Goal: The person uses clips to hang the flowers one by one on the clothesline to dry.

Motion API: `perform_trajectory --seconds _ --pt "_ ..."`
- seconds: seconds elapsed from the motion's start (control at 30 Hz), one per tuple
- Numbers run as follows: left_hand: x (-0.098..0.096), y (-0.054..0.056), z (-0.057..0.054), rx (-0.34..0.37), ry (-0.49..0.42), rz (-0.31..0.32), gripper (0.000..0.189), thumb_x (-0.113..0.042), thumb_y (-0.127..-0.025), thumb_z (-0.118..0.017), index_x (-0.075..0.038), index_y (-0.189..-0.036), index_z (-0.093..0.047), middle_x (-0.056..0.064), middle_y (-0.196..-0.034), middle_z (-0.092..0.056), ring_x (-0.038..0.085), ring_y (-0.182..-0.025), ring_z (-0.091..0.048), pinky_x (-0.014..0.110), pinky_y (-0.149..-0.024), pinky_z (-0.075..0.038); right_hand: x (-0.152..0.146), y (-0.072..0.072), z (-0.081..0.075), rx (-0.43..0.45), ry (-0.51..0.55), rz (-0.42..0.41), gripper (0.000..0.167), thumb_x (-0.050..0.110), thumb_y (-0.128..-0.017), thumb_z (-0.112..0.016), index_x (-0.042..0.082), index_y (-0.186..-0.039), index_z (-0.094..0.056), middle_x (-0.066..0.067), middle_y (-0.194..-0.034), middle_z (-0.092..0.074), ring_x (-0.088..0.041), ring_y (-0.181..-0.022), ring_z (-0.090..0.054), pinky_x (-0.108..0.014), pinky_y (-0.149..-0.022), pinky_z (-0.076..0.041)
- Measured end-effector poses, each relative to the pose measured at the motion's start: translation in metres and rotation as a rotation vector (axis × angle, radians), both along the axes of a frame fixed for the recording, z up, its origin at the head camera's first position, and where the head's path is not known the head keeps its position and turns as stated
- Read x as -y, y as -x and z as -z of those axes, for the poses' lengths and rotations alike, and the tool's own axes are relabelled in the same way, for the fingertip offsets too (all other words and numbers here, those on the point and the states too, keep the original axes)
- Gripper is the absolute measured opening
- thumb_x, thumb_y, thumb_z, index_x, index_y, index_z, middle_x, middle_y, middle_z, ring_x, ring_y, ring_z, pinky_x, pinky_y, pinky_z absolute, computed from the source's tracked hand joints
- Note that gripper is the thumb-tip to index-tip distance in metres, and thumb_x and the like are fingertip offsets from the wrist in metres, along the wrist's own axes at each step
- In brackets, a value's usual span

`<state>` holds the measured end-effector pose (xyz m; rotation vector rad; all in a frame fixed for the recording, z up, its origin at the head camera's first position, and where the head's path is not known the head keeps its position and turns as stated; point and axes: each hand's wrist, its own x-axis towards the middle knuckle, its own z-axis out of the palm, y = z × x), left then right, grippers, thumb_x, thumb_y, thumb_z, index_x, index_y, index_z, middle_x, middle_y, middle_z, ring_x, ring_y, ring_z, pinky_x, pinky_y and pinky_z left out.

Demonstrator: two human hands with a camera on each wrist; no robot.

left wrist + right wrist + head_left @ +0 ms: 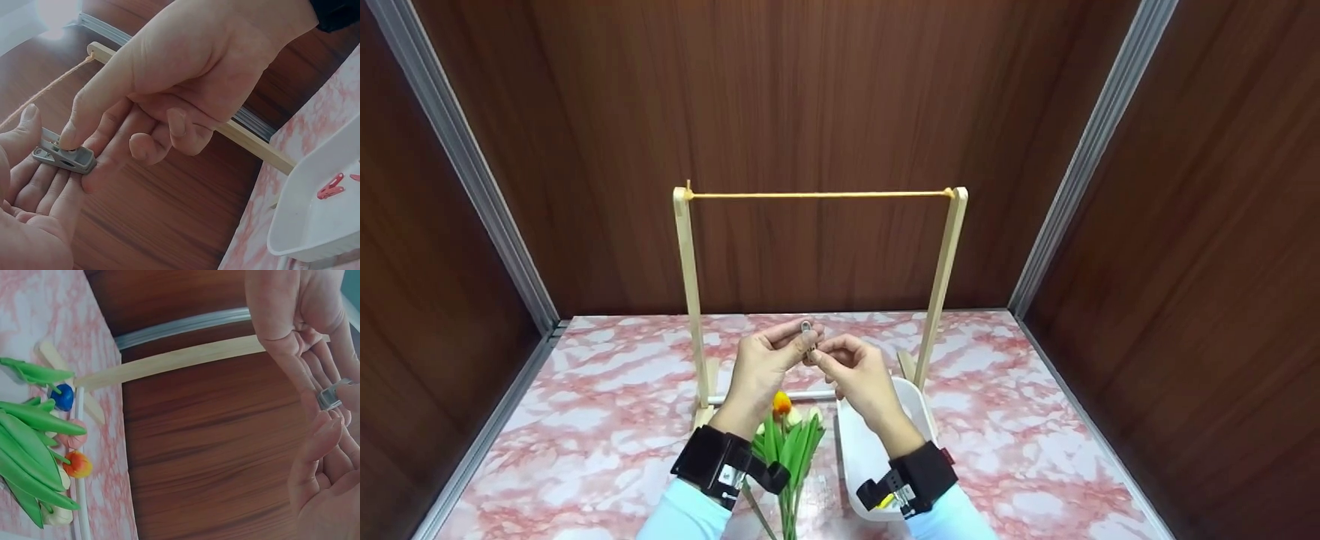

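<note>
A small grey clothespin point(64, 154) is held up between both hands, above the table and in front of the wooden frame. My left hand point(769, 360) pinches it, thumb on top and fingers underneath. From the other side my right hand point(859, 371) pinches its opposite end between thumb and fingers. Part of the clothespin is covered by the thumbs. Higher up, an orange string point(821, 195) is stretched between two wooden posts point(941, 292).
Artificial tulips point(795, 442) with green leaves lie below the left hand. Under the right arm stands a white tray point(281, 222) with red clothespins point(331, 187) in it. A white rod point(82, 495) runs low across the frame. Wood-patterned panels enclose the marbled table.
</note>
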<state>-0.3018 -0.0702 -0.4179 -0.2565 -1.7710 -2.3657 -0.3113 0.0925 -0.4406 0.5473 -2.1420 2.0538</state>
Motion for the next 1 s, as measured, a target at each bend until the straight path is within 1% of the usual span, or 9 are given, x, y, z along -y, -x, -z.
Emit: perform_trajectory --seconds 0.17,0.3,0.43,0.5,0.63,0.7,0.77,0.87,1.0 --pt "0.003 0.001 -0.001 0.004 0.010 -0.022 0.027 -0.006 -0.096 -0.079 0.006 -0.120 -0.076 0.015 -0.107 -0.078 0.017 -0.095 -0.076 0.027 -0.079 -0.061 0.004 0.001 0.000 0.016 0.007 -0.013 0.015 0.014 -0.098 -0.077 0.000 -0.104 -0.073 -0.012 -0.089 -0.076 -0.010 -0.064 -0.057 -0.020 -0.045 -0.042" --pt "0.008 0.004 -0.001 0.017 0.045 -0.051 0.032 -0.014 -0.093 -0.084 0.004 -0.119 -0.077 0.013 -0.104 -0.079 0.018 -0.092 -0.076 0.027 -0.077 -0.061 0.009 0.003 0.002 0.000 0.005 -0.026 0.017 0.015 -0.100 -0.075 0.000 -0.106 -0.071 -0.009 -0.091 -0.076 -0.011 -0.065 -0.058 -0.019 -0.045 -0.041" --pt "0.016 0.009 -0.003 0.009 0.064 -0.108 0.029 -0.016 -0.091 -0.086 0.000 -0.115 -0.080 0.011 -0.102 -0.080 0.019 -0.091 -0.077 0.028 -0.080 -0.062 0.016 0.007 0.013 -0.040 -0.075 -0.104 0.020 0.019 -0.108 -0.063 0.000 -0.111 -0.067 -0.009 -0.093 -0.075 -0.012 -0.066 -0.060 -0.021 -0.048 -0.045" --pt "0.021 0.012 -0.005 -0.015 0.060 -0.133 0.024 -0.013 -0.091 -0.085 -0.001 -0.112 -0.081 0.012 -0.101 -0.080 0.019 -0.092 -0.077 0.029 -0.082 -0.062 0.019 0.009 0.022 -0.103 -0.232 -0.174 0.014 0.013 -0.108 -0.060 0.001 -0.109 -0.067 -0.007 -0.093 -0.073 -0.011 -0.071 -0.062 -0.023 -0.056 -0.051" --pt "0.028 0.016 -0.006 -0.062 0.055 -0.143 0.018 -0.008 -0.091 -0.084 0.000 -0.107 -0.082 0.015 -0.098 -0.079 0.018 -0.091 -0.078 0.030 -0.082 -0.062 0.025 0.011 0.046 -0.346 -0.750 -0.309 0.003 0.007 -0.096 -0.072 0.008 -0.098 -0.074 0.004 -0.091 -0.072 -0.007 -0.082 -0.066 -0.021 -0.076 -0.055" --pt "0.029 0.017 -0.005 -0.079 0.051 -0.136 0.017 -0.006 -0.091 -0.084 0.002 -0.106 -0.082 0.016 -0.097 -0.079 0.017 -0.090 -0.078 0.030 -0.082 -0.062 0.029 0.009 0.057 -0.469 -1.013 -0.361 0.008 0.011 -0.090 -0.080 0.017 -0.095 -0.079 0.012 -0.092 -0.072 -0.002 -0.084 -0.066 -0.017 -0.077 -0.052" --pt "0.030 0.019 -0.003 -0.088 0.050 -0.137 0.016 -0.005 -0.091 -0.084 0.003 -0.105 -0.082 0.016 -0.096 -0.079 0.017 -0.088 -0.078 0.030 -0.081 -0.062 0.034 0.006 0.067 -0.555 -1.203 -0.424 0.013 0.014 -0.086 -0.085 0.023 -0.095 -0.082 0.017 -0.093 -0.073 -0.001 -0.083 -0.066 -0.016 -0.074 -0.052" --pt "0.031 0.020 0.001 -0.100 0.062 -0.145 0.014 -0.005 -0.091 -0.083 0.003 -0.103 -0.082 0.016 -0.096 -0.079 0.016 -0.087 -0.078 0.029 -0.080 -0.062 0.041 -0.001 0.080 -0.608 -1.409 -0.520 0.020 0.020 -0.079 -0.090 0.032 -0.093 -0.084 0.023 -0.092 -0.072 0.003 -0.077 -0.062 -0.014 -0.068 -0.049" --pt "0.033 0.021 0.005 -0.088 0.079 -0.168 0.013 -0.007 -0.090 -0.085 0.000 -0.102 -0.083 0.014 -0.096 -0.079 0.015 -0.086 -0.077 0.027 -0.078 -0.062 0.048 -0.013 0.094 -0.617 -1.576 -0.624 0.024 0.023 -0.072 -0.095 0.038 -0.086 -0.083 0.027 -0.082 -0.070 0.003 -0.068 -0.059 -0.015 -0.062 -0.047"
